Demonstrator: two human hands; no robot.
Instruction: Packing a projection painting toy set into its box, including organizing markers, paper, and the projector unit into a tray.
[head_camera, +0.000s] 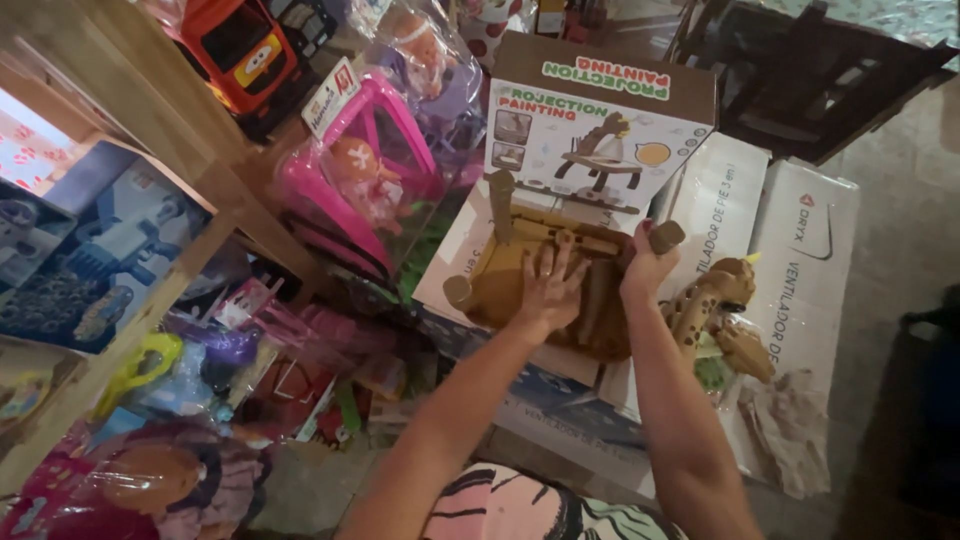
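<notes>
The right hand (645, 265) covers one leg of the brown toy table (545, 290); its fingers are hidden. The red toy truck (240, 50) is cut off by the top edge.

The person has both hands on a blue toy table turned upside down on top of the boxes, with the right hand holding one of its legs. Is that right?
Not quite: the upside-down toy table is brown, not blue. The head view shows the left hand pressed flat on its underside and the right hand gripping one leg, with the table resting on the boxes.
</notes>
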